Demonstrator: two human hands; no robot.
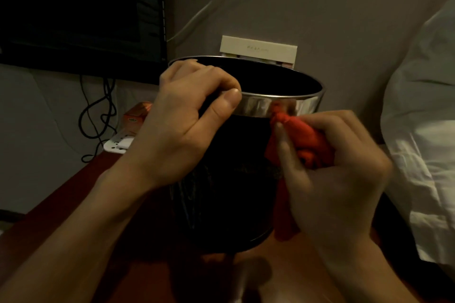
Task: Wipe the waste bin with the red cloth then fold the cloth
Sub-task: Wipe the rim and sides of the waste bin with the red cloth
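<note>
The waste bin [236, 179] stands upright between the two hands on a reddish-brown table [73, 204]. It is black with a shiny silver band around the top. The left hand [182, 125] grips the near rim, fingers curled over the edge and thumb pressed on the silver band. The right hand [332, 179] holds the red cloth [305, 145] bunched up in curled fingers and presses it on the side of the bin, just under the band. A bit of cloth hangs down below that hand. Past the left hand are black cables [98, 115] and an orange box [138, 113]. White bedding [423, 118] lies beside the right hand.
</note>
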